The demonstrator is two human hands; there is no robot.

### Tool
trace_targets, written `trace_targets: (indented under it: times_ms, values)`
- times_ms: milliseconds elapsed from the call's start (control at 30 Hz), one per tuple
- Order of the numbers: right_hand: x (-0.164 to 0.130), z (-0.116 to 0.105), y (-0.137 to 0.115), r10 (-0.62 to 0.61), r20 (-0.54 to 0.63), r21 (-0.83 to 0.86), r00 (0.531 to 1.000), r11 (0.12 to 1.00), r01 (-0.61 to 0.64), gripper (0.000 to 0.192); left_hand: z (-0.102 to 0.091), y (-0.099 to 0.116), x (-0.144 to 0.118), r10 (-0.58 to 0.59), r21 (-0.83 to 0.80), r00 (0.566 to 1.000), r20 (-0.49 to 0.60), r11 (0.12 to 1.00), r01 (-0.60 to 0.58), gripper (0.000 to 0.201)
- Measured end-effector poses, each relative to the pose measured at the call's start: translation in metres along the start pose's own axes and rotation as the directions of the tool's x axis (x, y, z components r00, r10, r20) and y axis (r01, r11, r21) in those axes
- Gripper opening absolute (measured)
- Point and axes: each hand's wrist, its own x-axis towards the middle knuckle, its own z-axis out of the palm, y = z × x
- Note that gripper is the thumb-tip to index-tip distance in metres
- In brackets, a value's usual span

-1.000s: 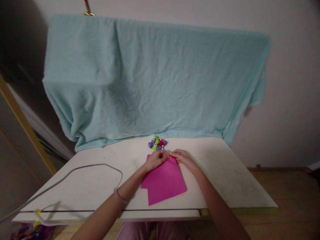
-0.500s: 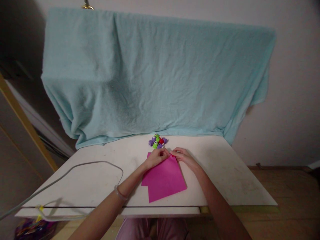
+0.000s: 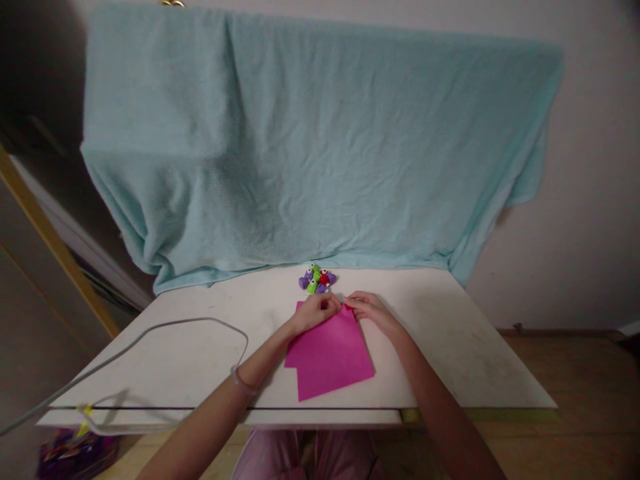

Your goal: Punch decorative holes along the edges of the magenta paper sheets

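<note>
Far left: a grey cable (image 3: 150, 337) looping over the white table (image 3: 450, 347), well apart from the work; a dark bundle (image 3: 75, 453) below the table edge. Behind, a pale blue towel (image 3: 300, 147) draped down to the table's back edge.

Left hand (image 3: 315, 312) on the far edge of the pink paper (image 3: 330, 357), fingers curled down and pinching at the top edge — closed on the sheet, as far as can be seen. A bracelet (image 3: 241, 383) on that wrist. Paper flat on the table, centre front, its long axis running away from the body and tilted slightly; a second pink layer jutting out at the lower left.

Right hand (image 3: 369, 308) just beside the left, fingertips bent onto the same far edge near the right corner, also pressed shut on the paper. Both hands equally near, almost touching, the sheet stretching back from them toward the body.

Just beyond the fingertips — a small cluster of paper figures (image 3: 317, 279) in purple, green and red, near but apart from the paper. Nothing between hands and sheet.
</note>
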Motion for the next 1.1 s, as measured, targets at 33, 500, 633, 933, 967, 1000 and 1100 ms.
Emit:
trace_targets:
  times_ms: [33,500,633,933,967,1000,1100]
  values:
    - [0.0,0.0,0.0,-0.004,-0.002,-0.004,1.0,1.0,0.004,0.038,0.0,0.0,0.0,0.001,-0.003,1.0,0.005,1.0,-0.001,0.025]
    - [0.005,-0.013,-0.004,-0.061,-0.187,0.058,0.98,0.996,0.073,0.03,-0.002,0.0,-0.002,-0.005,-0.011,1.0,0.009,1.0,0.005,0.025]
    - [0.006,-0.014,-0.003,-0.059,-0.246,0.109,0.968,0.99,0.089,0.032,-0.001,-0.002,-0.001,-0.005,-0.007,1.0,0.006,1.0,0.005,0.025]
    - [0.01,-0.022,0.002,0.101,-0.039,0.357,0.994,0.931,-0.081,0.058,0.001,0.013,-0.006,0.139,0.347,0.988,-0.066,0.932,-0.107,0.02]
    - [0.01,-0.022,0.003,0.097,-0.011,0.38,0.995,0.921,-0.086,0.058,0.001,0.015,-0.007,0.189,0.418,0.977,-0.102,0.899,-0.13,0.018]
    - [0.009,-0.021,0.005,0.093,0.017,0.401,0.996,0.911,-0.092,0.059,0.002,0.018,-0.007,0.237,0.477,0.962,-0.137,0.867,-0.145,0.017]
    - [0.009,-0.017,0.008,0.09,0.099,0.447,0.991,0.886,-0.125,0.057,0.003,0.024,-0.008,0.331,0.55,0.917,-0.225,0.819,-0.161,0.018]
